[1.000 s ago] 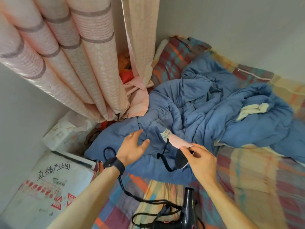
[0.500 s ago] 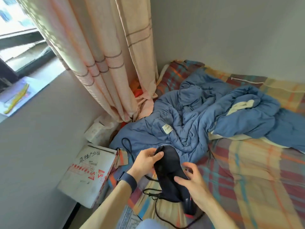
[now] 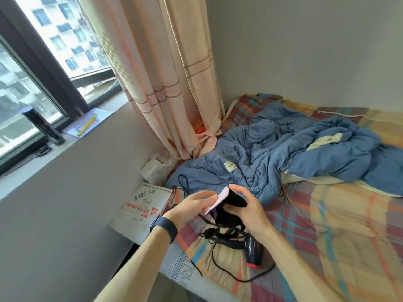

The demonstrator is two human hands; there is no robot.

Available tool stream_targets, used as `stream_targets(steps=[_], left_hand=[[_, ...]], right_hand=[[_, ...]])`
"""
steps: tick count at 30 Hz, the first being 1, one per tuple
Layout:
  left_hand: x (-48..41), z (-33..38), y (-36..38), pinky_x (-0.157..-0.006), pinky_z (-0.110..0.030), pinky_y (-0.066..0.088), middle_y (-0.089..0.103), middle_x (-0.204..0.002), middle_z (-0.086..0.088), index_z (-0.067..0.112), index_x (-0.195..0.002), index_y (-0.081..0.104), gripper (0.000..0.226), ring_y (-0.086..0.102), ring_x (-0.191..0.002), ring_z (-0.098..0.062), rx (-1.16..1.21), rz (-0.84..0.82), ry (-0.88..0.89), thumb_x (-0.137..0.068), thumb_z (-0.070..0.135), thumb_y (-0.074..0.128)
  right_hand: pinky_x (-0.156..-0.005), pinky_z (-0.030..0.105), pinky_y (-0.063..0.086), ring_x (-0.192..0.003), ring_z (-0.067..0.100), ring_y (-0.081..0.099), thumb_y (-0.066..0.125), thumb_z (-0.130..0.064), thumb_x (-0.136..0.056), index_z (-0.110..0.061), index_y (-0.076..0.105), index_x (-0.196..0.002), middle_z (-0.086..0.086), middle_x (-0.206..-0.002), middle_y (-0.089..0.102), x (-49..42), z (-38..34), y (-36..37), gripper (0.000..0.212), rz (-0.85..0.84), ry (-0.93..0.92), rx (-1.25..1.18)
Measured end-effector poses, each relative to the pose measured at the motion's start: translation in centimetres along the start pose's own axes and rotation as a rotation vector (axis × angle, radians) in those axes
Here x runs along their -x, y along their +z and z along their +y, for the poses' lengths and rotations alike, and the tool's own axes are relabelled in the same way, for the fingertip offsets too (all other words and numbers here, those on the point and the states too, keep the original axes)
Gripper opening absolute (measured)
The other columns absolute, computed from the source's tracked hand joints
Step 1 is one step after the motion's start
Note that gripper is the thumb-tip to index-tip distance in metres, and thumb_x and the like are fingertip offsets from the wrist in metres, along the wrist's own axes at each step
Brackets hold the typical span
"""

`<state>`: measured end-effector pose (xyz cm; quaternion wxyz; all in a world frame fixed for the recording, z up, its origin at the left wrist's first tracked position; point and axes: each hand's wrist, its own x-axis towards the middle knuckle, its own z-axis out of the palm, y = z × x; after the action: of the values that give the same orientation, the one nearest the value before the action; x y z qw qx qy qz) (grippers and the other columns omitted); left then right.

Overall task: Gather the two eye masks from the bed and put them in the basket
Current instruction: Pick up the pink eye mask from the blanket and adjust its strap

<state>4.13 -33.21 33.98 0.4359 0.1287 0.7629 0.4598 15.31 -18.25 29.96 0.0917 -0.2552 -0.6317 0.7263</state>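
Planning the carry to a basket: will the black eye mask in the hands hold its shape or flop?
Probably floppy: the eye mask folds between the left hand and right hand, straps dangling. Likely light; a loose grip suffices. Straps might snag the hair dryer below.

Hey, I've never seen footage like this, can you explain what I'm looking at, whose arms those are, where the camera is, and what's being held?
There is no machine here. A camera worn on a person's head looks down at their own two bare arms. The left hand, with a dark wristband, and the right hand together hold black fabric eye masks with a pale lining above the bed; I cannot count them. On the plaid bedsheet lie a crumpled blue quilt and a black hair dryer with its cord. No basket is visible.
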Motion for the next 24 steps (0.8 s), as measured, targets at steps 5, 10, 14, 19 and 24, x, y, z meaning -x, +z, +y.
stream_targets(steps=[5,10,14,19,24], left_hand=[[0.6,1.2,0.1,-0.055,-0.011,0.039,0.062,-0.074,0.009,0.016,-0.090,0.075,0.024,0.054,-0.069,-0.008,-0.078,0.190,0.175,-0.089,0.038,0.067],[0.5,2.3,-1.4,-0.052,-0.020,0.047,0.058,-0.085,-0.006,0.004,-0.102,0.068,0.026,0.056,-0.070,-0.015,0.161,0.310,0.225,-0.093,0.028,0.063],[0.8,3.2,-3.0,-0.060,-0.025,0.055,0.057,-0.087,-0.005,0.009,-0.102,0.068,0.017,0.058,-0.079,-0.018,0.240,0.304,0.262,-0.093,0.022,0.063],[0.6,4.1,-3.7,-0.086,-0.055,0.055,0.060,-0.087,-0.007,0.008,-0.104,0.066,0.018,0.061,-0.086,-0.025,0.212,0.395,0.324,-0.092,0.021,0.065],[0.2,3.3,-2.4,-0.084,-0.051,0.056,0.064,-0.085,-0.002,0.017,-0.097,0.067,0.010,0.062,-0.082,-0.022,0.102,0.496,0.360,-0.090,0.025,0.067]], right_hand=[[-0.061,0.027,0.049,-0.074,0.022,0.062,0.057,0.013,-0.082,-0.008,0.066,-0.103,0.002,-0.075,0.068,0.4,-0.1,-0.1,0.031,0.027,0.066,0.070],[-0.048,0.025,0.034,-0.057,0.016,0.050,0.071,-0.012,-0.073,-0.011,0.076,-0.084,0.010,-0.074,0.064,1.6,-0.5,-1.7,0.012,-0.271,0.241,0.060],[-0.047,0.026,0.029,-0.054,0.014,0.044,0.057,-0.012,-0.073,-0.015,0.068,-0.070,0.005,-0.066,0.055,1.7,-1.1,-4.0,0.011,-0.285,0.278,-0.037],[-0.062,0.029,0.043,-0.068,0.020,0.057,0.042,-0.008,-0.085,-0.010,0.054,-0.076,0.007,-0.070,0.057,1.2,-0.9,-4.8,0.015,0.001,0.376,-0.682],[-0.095,0.038,0.044,-0.087,0.026,0.062,0.042,-0.013,-0.073,-0.011,0.052,-0.073,0.005,-0.073,0.059,1.4,-2.5,-4.7,0.010,-0.009,0.306,-1.227]])
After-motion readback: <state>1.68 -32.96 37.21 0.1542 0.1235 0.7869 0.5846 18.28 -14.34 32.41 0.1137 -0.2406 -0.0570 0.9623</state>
